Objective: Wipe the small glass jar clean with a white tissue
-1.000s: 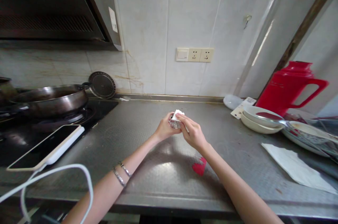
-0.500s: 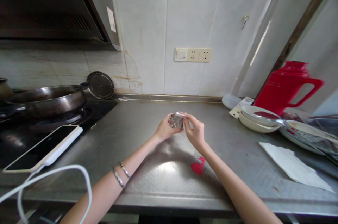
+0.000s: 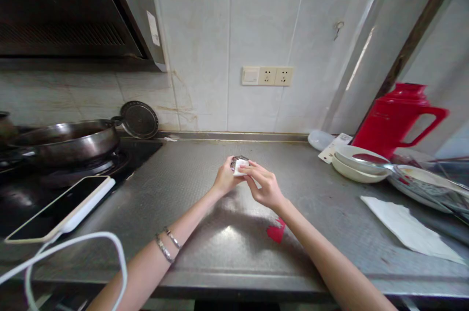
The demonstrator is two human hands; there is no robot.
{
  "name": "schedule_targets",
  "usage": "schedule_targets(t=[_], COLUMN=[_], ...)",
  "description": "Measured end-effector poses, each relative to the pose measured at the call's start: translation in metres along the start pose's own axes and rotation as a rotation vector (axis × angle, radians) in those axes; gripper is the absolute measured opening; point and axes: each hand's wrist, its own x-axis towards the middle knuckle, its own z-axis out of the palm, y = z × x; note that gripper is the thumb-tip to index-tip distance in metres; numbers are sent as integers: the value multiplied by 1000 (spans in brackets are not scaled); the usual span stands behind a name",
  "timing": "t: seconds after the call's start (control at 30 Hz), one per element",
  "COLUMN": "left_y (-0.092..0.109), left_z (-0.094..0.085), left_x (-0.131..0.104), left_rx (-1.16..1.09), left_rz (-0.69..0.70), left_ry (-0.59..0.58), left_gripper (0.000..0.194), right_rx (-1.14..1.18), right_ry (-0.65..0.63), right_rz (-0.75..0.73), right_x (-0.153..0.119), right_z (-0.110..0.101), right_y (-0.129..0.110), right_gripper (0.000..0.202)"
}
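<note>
Above the middle of the metal counter [image 3: 205,252], my left hand [image 3: 225,178] is closed round a small, shiny, clear object [image 3: 240,158], perhaps glass; its exact shape is hard to make out. My right hand [image 3: 264,185] pinches a small white piece [image 3: 241,167], which looks like folded paper or cloth, against the near side of that object. The fingertips of both hands are close together. Below the right wrist lies a torn red patch [image 3: 276,231] on the counter.
On the left are a steel pan [image 3: 73,142] on the stove, a round dark lid [image 3: 139,120] and a phone [image 3: 58,208] with a white cable. Stacked bowls [image 3: 361,164], a red thermos [image 3: 394,115], a patterned plate [image 3: 421,188] and a white sheet [image 3: 408,228] are on the right.
The white piece has moved from the top right edge of the shiny object down and left across its near side. My right fingers have moved left and now stretch over it.
</note>
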Motion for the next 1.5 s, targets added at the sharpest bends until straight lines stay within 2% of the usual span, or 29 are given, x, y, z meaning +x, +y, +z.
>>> schedule_targets(t=[0.1,0.23,0.3,0.37,0.5,0.67,0.77,0.87,0.93,1.03,1.1,1.2,1.3,1.43,1.5], left_y=[4,10,10,10,9,16,18,17,15,14,14,15,16,16,15], left_z=[2,4,4,5,5,0,-5,-10,-13,-14,-12,-4,4,12,15], left_x=[-1,-3,-4,-4,-4,-3,-2,-1,-1,-3,-4,-5,-9,-14,-17], left_rx=[-33,-59,-65,-88,-144,-248,-338,-454,-521,-616,-668,-718,-735,-648,-579], left_rz=[-52,-101,-111,-120,-90,-179,-223,-298,-365,-460,-516,-594,-624,-567,-542], left_ry=[-14,-30,-21,-22,-23,-20,-26,-83,-159,-280,-303,-249,-186,-141,-111], left_gripper=[61,68,75,78,73,69,63,53,45,37,37,49,62,67,65], right_rx=[55,33,-11,-28,16,39,82,95,62,-51,-113,-188,-252,-311,-269], right_ry=[71,268,337,311,160,146,154,242,291,249,190,107,55,50,69], right_rz=[152,405,482,488,422,370,447,570,594,529,465,410,425,513,579], right_x=[1,5,6,6,0,-2,0,2,2,0,-1,-2,-2,-2,-2], right_z=[-2,-8,-9,-8,0,6,5,2,-2,-7,-9,-9,-6,-1,2], right_y=[0,5,9,13,14,5,4,10,17,25,28,28,26,24,25], right_gripper=[22,22,24,24,25,25,24,28,28,28,29,29,29,29,30])
